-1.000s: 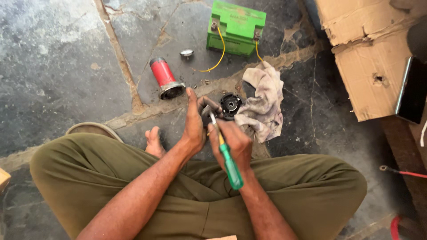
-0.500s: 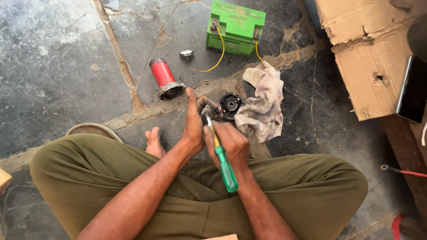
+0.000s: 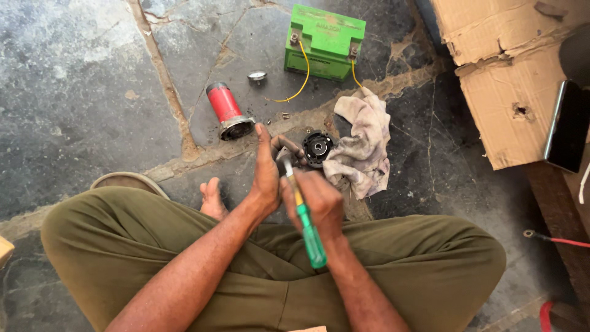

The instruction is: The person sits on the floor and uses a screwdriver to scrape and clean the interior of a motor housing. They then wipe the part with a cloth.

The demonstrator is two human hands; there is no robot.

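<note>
Stone floor (image 3: 74, 92) unchanged; screwdriver (image 3: 305, 222) perhaps tilted slightly in right hand (image 3: 316, 203)

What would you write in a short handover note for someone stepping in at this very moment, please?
Left hand: cupped around a small dark metal part held above the stone floor.
Right hand: gripping a green-handled screwdriver, tip at that part.
Nearby: black round part beside the rag, red cylinder lying open, green battery with yellow wires.
Done: unit apart. Left: cannot tell.
</note>
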